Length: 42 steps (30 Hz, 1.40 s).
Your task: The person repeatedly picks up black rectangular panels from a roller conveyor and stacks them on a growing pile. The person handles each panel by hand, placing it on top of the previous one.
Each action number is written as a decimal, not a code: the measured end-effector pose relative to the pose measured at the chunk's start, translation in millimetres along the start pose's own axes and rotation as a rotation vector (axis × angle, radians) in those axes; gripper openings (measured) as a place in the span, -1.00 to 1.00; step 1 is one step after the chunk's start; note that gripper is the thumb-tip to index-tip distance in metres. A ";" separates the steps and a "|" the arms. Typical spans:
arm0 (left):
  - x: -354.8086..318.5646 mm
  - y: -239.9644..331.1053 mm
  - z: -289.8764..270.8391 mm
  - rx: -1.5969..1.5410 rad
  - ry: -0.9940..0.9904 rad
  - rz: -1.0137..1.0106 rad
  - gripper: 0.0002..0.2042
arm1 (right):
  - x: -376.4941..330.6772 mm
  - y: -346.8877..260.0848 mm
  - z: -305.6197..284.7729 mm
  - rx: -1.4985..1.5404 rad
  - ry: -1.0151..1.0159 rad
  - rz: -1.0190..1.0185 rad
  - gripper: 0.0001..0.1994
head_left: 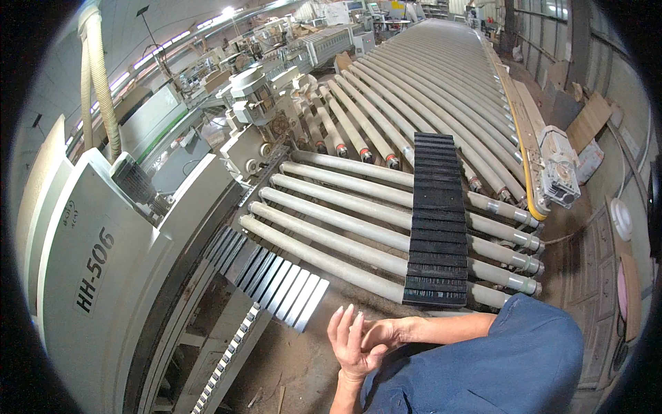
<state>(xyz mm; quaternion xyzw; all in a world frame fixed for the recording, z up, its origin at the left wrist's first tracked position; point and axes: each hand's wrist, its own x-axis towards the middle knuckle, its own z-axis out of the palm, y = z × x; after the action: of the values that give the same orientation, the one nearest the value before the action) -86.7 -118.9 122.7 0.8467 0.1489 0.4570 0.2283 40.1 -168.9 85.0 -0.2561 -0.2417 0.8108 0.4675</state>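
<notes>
From the head camera we look down at our two hands, brought together just short of the near edge of a roller conveyor (331, 228). Our left hand (350, 339) is spread, palm up and fingers (343, 321) loosely fanned, holding nothing. Our right hand (381, 336) comes across from the blue sleeve (524, 352) and rests against the left palm; its fingers curl in, and we cannot tell whether they pinch anything small. No workpiece lies between the hands.

What we seem to be doing is rubbing or checking the palm, and we judge that it is best done here, clear of the rollers and of the black ribbed belt (436, 221) that runs across them toward the far end; the belt's near end lies just beyond the right wrist, so we would keep fingers and sleeve back from it.

To the left stands the grey-white machine housing (89, 276), with a fan of slanted metal slats (276, 279) at its near corner, just beside the first roller. A ribbed extraction hose (96, 76) rises at the far left corner.

As for containers, we see none that we can read: a pale round lid-like object (622, 219) sits at the right edge, its contents hidden
</notes>
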 end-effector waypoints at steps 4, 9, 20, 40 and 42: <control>-12.8 -11.9 -13.9 0.104 0.020 -0.045 -0.30 | 23.0 -13.8 -10.2 -0.556 0.114 -0.153 -0.72; -35.1 -17.3 -30.6 0.170 0.073 -0.199 -0.40 | 65.1 -75.5 -118.9 -1.767 0.576 -0.509 -0.51; -126.9 -30.0 -46.1 0.255 0.112 -0.632 -0.62 | 85.2 -137.9 -208.8 -1.993 0.601 -0.441 -0.42; -191.6 -86.4 -20.2 -0.333 0.216 -1.184 -0.58 | 91.6 -108.0 -177.3 -2.239 0.616 -0.391 -0.61; -187.2 -100.0 -9.0 -0.705 0.302 -1.340 -0.43 | 95.7 -67.0 -162.7 -2.241 0.592 -0.446 -0.64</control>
<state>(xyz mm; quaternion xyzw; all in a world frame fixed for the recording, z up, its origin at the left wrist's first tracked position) -199.3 -117.8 -57.4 0.3815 0.5050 0.3524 0.6894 145.6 -29.7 -13.1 -0.6537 -0.7402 -0.0446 0.1507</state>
